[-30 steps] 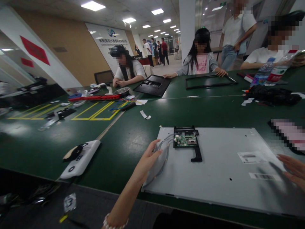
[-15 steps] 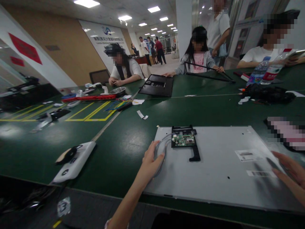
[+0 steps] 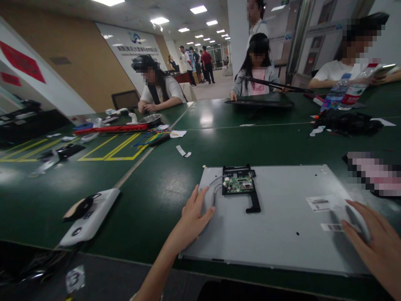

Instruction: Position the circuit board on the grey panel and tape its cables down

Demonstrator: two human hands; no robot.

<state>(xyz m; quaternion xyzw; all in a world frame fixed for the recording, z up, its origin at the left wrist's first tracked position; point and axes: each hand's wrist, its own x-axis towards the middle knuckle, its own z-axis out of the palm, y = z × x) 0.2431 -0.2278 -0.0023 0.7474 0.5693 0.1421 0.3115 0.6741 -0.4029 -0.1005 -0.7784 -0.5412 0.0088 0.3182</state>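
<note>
A flat grey display panel (image 3: pixel 278 234) lies back side up on the table in front of me. Near its far left part sits a black bracket (image 3: pixel 255 202) with a green circuit board (image 3: pixel 239 184) in it. Grey cables (image 3: pixel 216 184) run from the board toward my left hand (image 3: pixel 194 213), which rests at the panel's left edge with thumb and fingers apart. Over the right end, beside two white labels (image 3: pixel 319 203), my right hand (image 3: pixel 372 234) has its fingers spread. Whether it touches the panel I cannot tell. Neither hand visibly grips anything.
A white device (image 3: pixel 100 217) with a dark-and-tan object on it lies left. Across the green table (image 3: pixel 156 179), a co-worker handles a black frame (image 3: pixel 275 85) and a black back cover (image 3: pixel 260 103). Bottles (image 3: pixel 357 90) and a pink pixelated item (image 3: pixel 372 173) are at right.
My right hand has come further in over the panel's right end, while my left stays at the left edge. Across the table, the co-worker's black cover has moved right and tipped flatter.
</note>
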